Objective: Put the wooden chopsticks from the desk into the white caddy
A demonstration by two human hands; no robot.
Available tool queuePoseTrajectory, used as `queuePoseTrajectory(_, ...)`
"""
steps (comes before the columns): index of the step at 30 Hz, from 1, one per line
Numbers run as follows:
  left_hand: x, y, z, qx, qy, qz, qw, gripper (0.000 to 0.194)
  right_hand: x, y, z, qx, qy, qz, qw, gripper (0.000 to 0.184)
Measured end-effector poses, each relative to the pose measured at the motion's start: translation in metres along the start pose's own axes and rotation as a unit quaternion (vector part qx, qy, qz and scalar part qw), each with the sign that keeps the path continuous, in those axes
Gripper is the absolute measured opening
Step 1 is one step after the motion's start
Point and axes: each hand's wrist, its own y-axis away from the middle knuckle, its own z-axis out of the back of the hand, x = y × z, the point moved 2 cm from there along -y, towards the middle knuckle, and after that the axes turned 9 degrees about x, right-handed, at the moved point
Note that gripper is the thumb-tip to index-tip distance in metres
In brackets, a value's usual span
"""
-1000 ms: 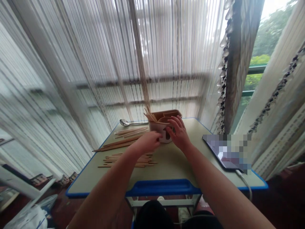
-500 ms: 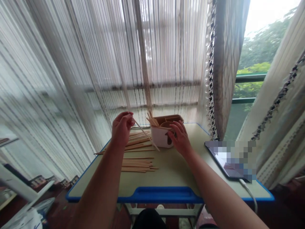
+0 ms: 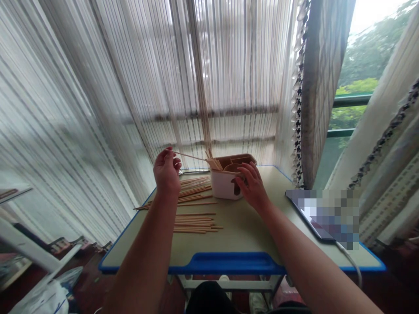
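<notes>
My left hand pinches one end of a thin wooden chopstick, which lies nearly level. Its far tip reaches the bunch of pale chopsticks standing in the left compartment of a white utensil holder with a brown inside. My right hand grips the holder at its front right, fingers over the rim and thumb near a dark shape on the front wall. Left of the holder, several chopsticks lie in a loose pile. Nearer me lies another row of chopsticks.
The pale table has a blue edge. At its right side lies a tablet with a white cable. Striped sheer curtains hang behind, close to the table. A white frame stands at the left.
My left hand has turned and risen slightly. The chopstick has swung from slanting down in front of the holder to nearly level, its tip now at the bunch. My right hand stays on the holder.
</notes>
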Motion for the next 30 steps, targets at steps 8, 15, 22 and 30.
queuePoseTrajectory(8,0.041,0.01,-0.015,0.176,-0.18,0.047,0.967,0.032,0.0,-0.001,-0.001,0.0,0.002,0.0,1.0,0.031)
queuePoseTrajectory(15,0.066,0.02,-0.016,0.236,-0.41,-0.035,0.88,0.022,0.002,-0.001,0.001,0.007,0.004,-0.003,1.0,0.031)
queuePoseTrajectory(22,0.058,0.032,-0.011,0.324,-0.629,-0.002,0.706,0.025,0.002,0.0,0.001,0.01,0.003,-0.006,1.0,0.033)
queuePoseTrajectory(30,0.056,0.051,-0.009,0.55,-0.7,0.113,0.442,0.026,0.003,0.0,0.003,0.014,0.006,-0.008,1.0,0.034)
